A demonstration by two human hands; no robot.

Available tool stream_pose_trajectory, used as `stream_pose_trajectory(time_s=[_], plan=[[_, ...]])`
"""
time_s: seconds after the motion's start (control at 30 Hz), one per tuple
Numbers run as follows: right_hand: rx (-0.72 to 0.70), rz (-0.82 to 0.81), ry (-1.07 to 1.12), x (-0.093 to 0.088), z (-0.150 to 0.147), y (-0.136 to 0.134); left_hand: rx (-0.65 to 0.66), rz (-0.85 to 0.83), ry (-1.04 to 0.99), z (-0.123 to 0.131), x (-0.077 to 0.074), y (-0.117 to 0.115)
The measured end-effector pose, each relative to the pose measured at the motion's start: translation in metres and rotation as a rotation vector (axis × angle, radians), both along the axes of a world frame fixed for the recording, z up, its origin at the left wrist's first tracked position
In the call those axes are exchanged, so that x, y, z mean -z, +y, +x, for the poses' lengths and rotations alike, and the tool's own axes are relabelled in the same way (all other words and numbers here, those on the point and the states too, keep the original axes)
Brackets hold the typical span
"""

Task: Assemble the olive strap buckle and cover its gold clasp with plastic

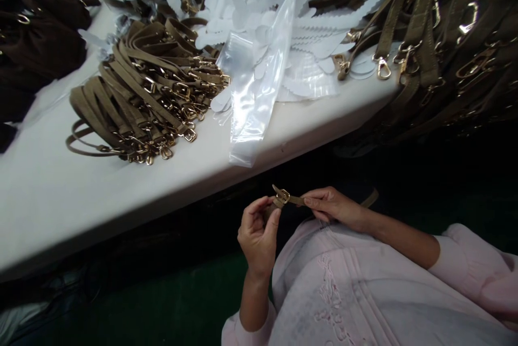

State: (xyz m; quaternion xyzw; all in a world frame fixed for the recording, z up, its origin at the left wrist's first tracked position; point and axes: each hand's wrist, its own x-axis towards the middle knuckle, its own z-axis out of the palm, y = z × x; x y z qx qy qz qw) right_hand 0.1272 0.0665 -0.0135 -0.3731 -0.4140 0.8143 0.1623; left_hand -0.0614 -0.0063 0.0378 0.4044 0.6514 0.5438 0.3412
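Observation:
Both my hands hold one olive-brown strap (293,200) with a gold buckle (282,195) over my lap, below the table edge. My left hand (258,235) pinches the strap's end beside the buckle, fingers curled. My right hand (334,207) grips the strap just right of the buckle, fingers closed over it; the strap runs on behind that hand. On the white table (48,195) above lies a pile of folded matching straps with gold clasps (145,92).
Clear plastic sleeves (254,87) and white scalloped paper strips (315,38) lie mid-table, one sleeve hanging over the edge. More straps with gold hooks (437,38) drape off the right side. Dark brown bags (40,38) sit at the far left. The floor below is dark green.

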Motion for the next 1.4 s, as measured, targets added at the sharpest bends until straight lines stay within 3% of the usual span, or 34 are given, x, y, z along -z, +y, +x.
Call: stream_pose_trajectory(time_s=[0.23, 0.33, 0.53, 0.77, 1.03, 1.23, 1.4], plan=[[-0.010, -0.079, 0.059, 0.003, 0.003, 0.001, 0.123, 0.099, 0.431, 0.004, -0.002, -0.003], [-0.007, -0.069, 0.117, 0.002, 0.004, 0.001, 0.190, 0.123, 0.456, 0.000, -0.003, -0.001], [-0.025, -0.031, 0.197, -0.011, 0.000, -0.002, 0.337, -0.202, 0.067, -0.004, 0.010, -0.004], [-0.003, -0.058, 0.216, -0.023, 0.002, -0.004, 0.327, -0.360, -0.257, -0.006, 0.027, -0.012], [0.013, -0.074, 0.271, -0.018, 0.008, 0.000, 0.288, -0.318, -0.661, -0.011, 0.032, -0.024], [-0.076, -0.032, 0.337, -0.016, 0.016, 0.000, 0.179, -0.372, -0.773, -0.012, 0.039, -0.025], [-0.163, -0.053, 0.232, -0.009, 0.027, 0.004, 0.131, -0.376, -0.867, -0.013, 0.040, -0.025]])
